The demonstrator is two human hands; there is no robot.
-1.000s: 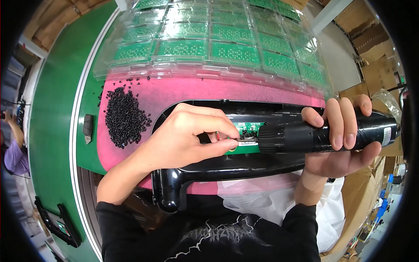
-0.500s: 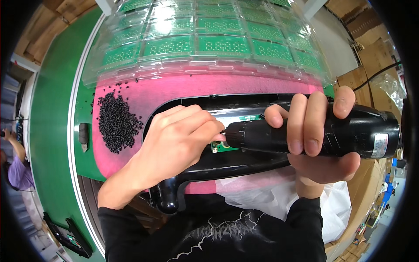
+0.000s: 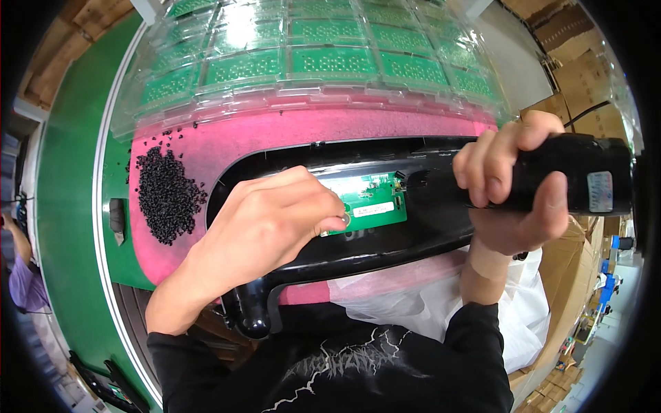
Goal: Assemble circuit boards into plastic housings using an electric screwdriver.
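A green circuit board (image 3: 377, 212) with a white label lies inside a long black plastic housing (image 3: 441, 233). My left hand (image 3: 265, 224) reaches over the board's left end, thumb and fingers pinched together at its edge. Whatever the pinch holds, if anything, is hidden. Wrapped in my right hand (image 3: 513, 175) is a black electric screwdriver (image 3: 578, 177), lying level above the housing's right end. Its tip end is covered or lost against the black plastic.
A heap of small black screws (image 3: 166, 196) rests on the pink mat (image 3: 227, 131). Clear trays of green boards (image 3: 330, 62) stand behind it. A dark-handled tool (image 3: 117, 220) lies at the left, and a white plastic bag (image 3: 392, 299) drapes over the near edge.
My right hand has drawn the screwdriver to the right, off the circuit board, uncovering more of it. My left hand stays by the board's left end with its fingers pinched.
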